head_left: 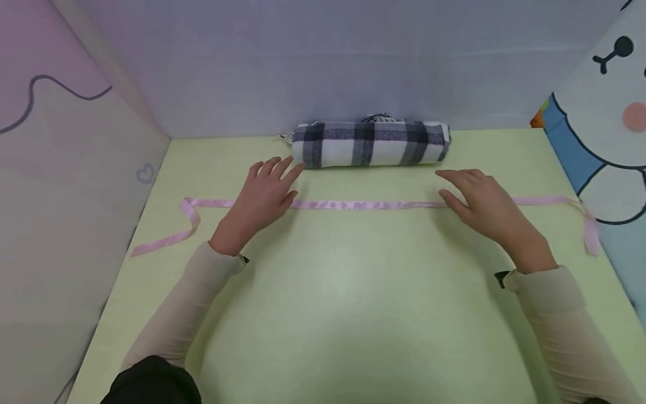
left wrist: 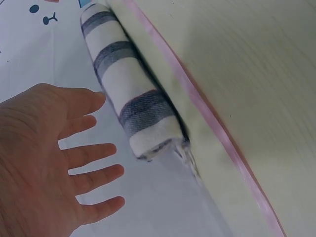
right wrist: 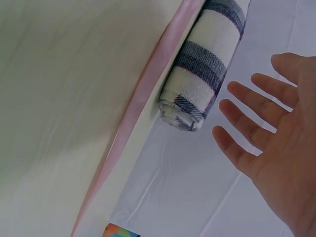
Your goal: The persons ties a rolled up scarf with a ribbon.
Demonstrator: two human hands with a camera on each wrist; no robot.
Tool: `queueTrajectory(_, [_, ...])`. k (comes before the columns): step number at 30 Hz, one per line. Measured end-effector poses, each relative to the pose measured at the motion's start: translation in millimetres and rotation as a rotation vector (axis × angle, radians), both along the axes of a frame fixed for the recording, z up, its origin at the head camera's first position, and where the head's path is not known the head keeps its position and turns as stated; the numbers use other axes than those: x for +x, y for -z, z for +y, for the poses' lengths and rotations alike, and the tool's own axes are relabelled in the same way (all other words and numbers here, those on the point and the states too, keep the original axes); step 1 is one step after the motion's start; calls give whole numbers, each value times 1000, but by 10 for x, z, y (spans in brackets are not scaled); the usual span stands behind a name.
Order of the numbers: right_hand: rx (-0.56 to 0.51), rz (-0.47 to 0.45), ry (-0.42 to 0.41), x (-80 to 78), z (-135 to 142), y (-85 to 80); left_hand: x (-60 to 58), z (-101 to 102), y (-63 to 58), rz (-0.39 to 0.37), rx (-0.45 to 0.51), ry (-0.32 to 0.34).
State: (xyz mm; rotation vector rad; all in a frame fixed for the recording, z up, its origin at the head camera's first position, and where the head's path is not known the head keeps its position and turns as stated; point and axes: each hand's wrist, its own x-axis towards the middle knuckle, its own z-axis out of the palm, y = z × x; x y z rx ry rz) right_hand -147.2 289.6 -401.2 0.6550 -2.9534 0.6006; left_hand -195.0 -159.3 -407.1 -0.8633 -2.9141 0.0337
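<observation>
A rolled plaid scarf (head_left: pixel 370 145), white with dark checks and some fringe, lies at the back of the table. In front of it a pink ribbon (head_left: pixel 348 205) stretches across the tabletop, bent at its left end and turned toward the front at its right end. My left hand (head_left: pixel 264 193) hovers by the scarf's left end with fingers spread and holds nothing. Above the ribbon's right part, my right hand (head_left: pixel 479 205) is held with its fingers extended, apart from the scarf. Both wrist views show the scarf roll (left wrist: pixel 126 79) and the bare palms.
The pale yellow table (head_left: pixel 348 292) meets a whitish backdrop (head_left: pixel 328 67) just behind the scarf. Side panels stand at left and right, the right panel (head_left: pixel 605 134) with a cartoon print. A black rounded object (head_left: pixel 151 381) shows at the lower left edge.
</observation>
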Motion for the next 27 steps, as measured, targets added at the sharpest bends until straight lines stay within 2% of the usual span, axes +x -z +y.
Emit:
queueTrajectory(4, [-10,-3,-2,-61,-32,-30,-36,71,-20,-12,-4,13])
queueTrajectory(11, [3,-47,-17,-237,-112,-101,-128,104,-33,25,-13,20])
queueTrajectory(17, [-1,0,-52,-351,-144,-142,-235,170,-47,0,-24,23])
queueTrajectory(22, [12,-19,-53,-450,-123,-123,-315,245,-12,-7,-56,35])
queueTrajectory(27, [26,-43,-37,-550,-118,-115,-376,326,15,25,-71,78])
